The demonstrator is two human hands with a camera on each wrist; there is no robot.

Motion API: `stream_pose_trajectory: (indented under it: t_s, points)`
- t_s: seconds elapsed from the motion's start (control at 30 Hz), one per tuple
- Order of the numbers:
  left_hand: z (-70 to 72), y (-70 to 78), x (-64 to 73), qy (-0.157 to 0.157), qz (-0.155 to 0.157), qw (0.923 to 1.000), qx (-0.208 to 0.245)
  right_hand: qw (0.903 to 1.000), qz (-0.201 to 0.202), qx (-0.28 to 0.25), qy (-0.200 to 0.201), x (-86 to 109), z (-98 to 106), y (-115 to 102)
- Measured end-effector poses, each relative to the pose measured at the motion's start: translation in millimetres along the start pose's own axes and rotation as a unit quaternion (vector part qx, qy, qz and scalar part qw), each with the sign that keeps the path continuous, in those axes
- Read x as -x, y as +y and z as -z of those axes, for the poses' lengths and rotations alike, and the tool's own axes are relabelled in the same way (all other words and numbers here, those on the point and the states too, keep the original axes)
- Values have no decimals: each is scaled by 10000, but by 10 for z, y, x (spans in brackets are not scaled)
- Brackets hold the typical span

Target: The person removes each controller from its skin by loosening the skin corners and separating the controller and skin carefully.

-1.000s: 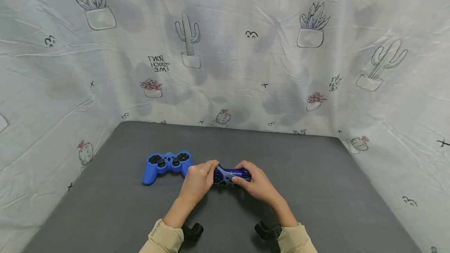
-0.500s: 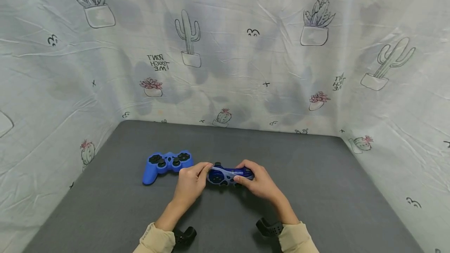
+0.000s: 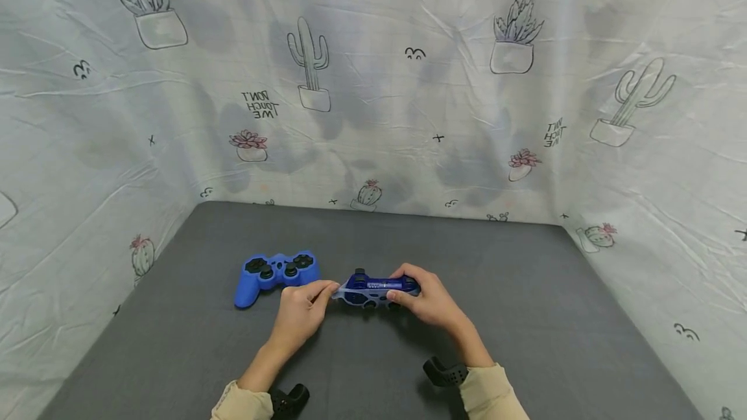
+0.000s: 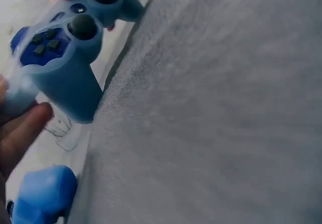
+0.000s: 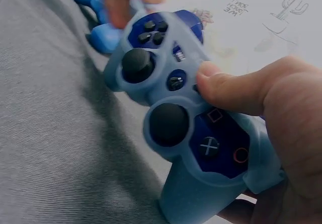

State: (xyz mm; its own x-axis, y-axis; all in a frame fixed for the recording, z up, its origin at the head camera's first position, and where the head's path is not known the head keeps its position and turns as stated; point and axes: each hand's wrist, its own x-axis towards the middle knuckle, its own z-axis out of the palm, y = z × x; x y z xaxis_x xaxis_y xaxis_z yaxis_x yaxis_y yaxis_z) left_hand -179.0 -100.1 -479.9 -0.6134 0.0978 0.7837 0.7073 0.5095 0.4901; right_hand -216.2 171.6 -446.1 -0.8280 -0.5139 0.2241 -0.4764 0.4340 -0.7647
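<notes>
a dark blue game controller [image 3: 379, 284] in a pale, translucent cover [image 5: 196, 196] is held between the 2 hands, in front of the person; whether it touches the grey table [image 3: 496, 316] below, i cannot tell. the left hand [image 3: 300, 316] pinches the cover's edge, which is drawn out from the controller's left end, and dark blue plastic shows bare along the top side. the right hand [image 3: 432, 300] grips the other end, its thumb pressed on the face near the middle. on that face sit 2 black thumbsticks [image 5: 168, 124], a 4-button direction pad [image 5: 152, 31], and buttons marked with a square, a cross and a circle. a 2nd, brighter blue controller [image 3: 279, 268] lies buttons up on the table, just beyond the left hand. 2 cream sleeves [image 3: 493, 394] end at the wrists, and white cloth [image 3: 373, 115] printed with potted cacti rises behind.
</notes>
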Motion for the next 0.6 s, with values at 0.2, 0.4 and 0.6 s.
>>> stream_pose_trajectory:
  t_s: [0.2,0.4,0.6]
  points:
    - [38,-21,-21,-306,75,9994,-107,9999,-66,-23,-76,-26,5,-24]
    - [34,39,-81,-387,87,9984,-391,9998,-99,-80,-183,-29,-6,-44]
    - [30,144,-150,-661,355,9948,-696,9995,-196,-210,-135,-30,5,-59]
